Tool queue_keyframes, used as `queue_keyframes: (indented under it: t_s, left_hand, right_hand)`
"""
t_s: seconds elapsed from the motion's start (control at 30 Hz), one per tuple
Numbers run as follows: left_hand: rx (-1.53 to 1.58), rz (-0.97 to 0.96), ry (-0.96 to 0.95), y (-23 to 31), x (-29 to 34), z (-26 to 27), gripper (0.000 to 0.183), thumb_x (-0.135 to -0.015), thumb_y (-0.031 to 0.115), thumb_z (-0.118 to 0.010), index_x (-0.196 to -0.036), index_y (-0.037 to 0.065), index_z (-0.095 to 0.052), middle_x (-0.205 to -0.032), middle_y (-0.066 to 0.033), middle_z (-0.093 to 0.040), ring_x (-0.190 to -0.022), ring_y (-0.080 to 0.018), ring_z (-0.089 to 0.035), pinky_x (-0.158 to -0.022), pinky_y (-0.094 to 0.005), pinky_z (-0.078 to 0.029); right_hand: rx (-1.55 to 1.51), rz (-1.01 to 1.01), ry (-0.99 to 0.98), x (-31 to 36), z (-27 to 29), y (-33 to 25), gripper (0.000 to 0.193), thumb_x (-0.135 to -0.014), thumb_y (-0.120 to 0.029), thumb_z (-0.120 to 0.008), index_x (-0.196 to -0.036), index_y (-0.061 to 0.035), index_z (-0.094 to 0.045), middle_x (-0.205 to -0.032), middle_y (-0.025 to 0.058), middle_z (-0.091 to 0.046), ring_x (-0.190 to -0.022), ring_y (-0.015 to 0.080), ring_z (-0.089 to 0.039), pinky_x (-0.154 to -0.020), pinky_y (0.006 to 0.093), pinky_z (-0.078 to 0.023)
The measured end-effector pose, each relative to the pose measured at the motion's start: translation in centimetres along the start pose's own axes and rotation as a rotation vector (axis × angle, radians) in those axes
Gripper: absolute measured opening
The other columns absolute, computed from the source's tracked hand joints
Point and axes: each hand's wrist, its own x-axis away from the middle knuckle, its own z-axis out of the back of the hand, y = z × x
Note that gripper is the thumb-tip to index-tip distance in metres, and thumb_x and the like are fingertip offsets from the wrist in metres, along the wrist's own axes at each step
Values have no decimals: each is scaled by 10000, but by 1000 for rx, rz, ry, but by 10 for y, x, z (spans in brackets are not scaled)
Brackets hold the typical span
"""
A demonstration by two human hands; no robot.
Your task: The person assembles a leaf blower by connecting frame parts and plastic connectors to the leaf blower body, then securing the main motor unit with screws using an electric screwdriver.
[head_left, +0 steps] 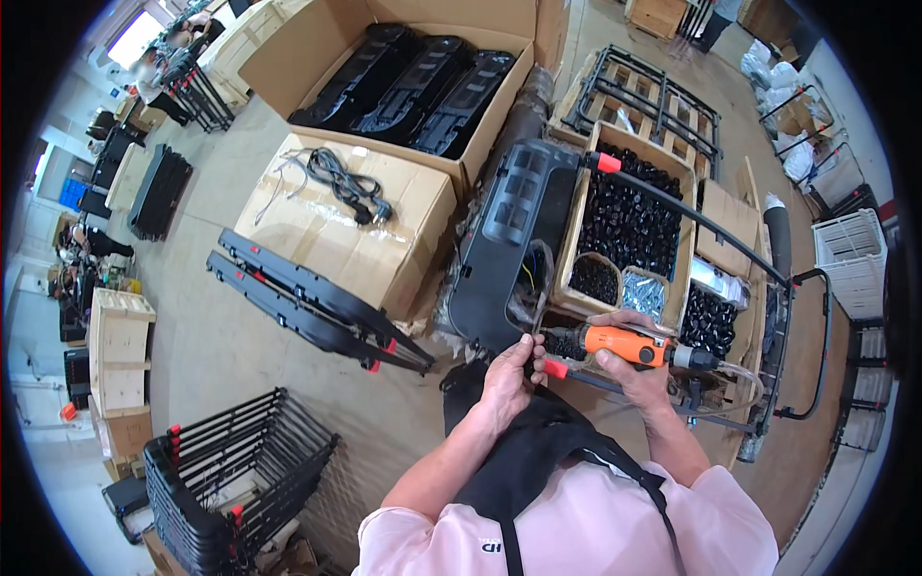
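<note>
My right hand (642,380) is wrapped round an orange air screwdriver (619,343), which lies level with its tip toward the left. A clear hose (751,376) runs from its back end. My left hand (511,376) is closed in a pinch just left of the tip; what is between its fingers is too small to make out. Both hands are at the near end of a long black plastic housing (490,278) with loose wires in its opening. Beside it stands a black tube frame (691,206) with red ends.
A wooden tray (573,245) holds many black plastic parts (629,216) and silver screws (642,294). Ahead, an open carton (471,163) contains black housings. A cable (341,182) lies on a closed carton (413,245). Stacked black frames (230,480) stand at lower left.
</note>
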Motion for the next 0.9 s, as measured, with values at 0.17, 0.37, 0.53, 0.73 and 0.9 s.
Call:
queue_keyframes:
  t_s: [0.17,0.37,0.53,0.73,0.9]
  left_hand:
    - [102,1,14,-25,11,12,288,-1083,345,-609,-1120,62,-648,-845,10,-613,-678,-110,-541,-548,-248,-427]
    - [113,64,-8,-24,6,7,266,-1090,353,-593,-1146,97,-642,-843,15,-609,-676,-106,-533,-558,-245,-432]
    - [21,149,-70,-18,6,21,275,-1104,347,-568,-1194,97,-640,-891,15,-633,-721,-115,-562,-606,-258,-452]
    - [-124,232,-60,-3,11,37,315,-1131,321,-501,-1191,40,-629,-954,-39,-669,-762,-145,-610,-632,-280,-499]
    - [-197,237,-3,22,29,45,299,-1137,273,-476,-1169,14,-623,-952,-73,-684,-800,-180,-660,-651,-302,-535]
  right_hand:
    - [68,-28,-122,24,7,8,516,-854,-45,-818,-1306,-29,-568,-1278,150,-692,-1191,236,-666,-1049,403,-534]
    - [101,0,-90,41,3,10,507,-862,-55,-826,-1311,-26,-592,-1280,150,-706,-1195,237,-675,-1066,403,-535]
    - [116,2,-47,49,-10,12,512,-867,-64,-826,-1320,-26,-590,-1286,148,-705,-1191,240,-678,-1059,401,-540]
    - [254,-56,-52,41,-40,11,451,-881,-55,-800,-1293,-38,-617,-1279,130,-703,-1174,221,-678,-1051,374,-537]
    - [285,-118,-47,33,-66,15,458,-870,-83,-814,-1294,-72,-642,-1243,77,-711,-1120,193,-683,-1009,354,-547]
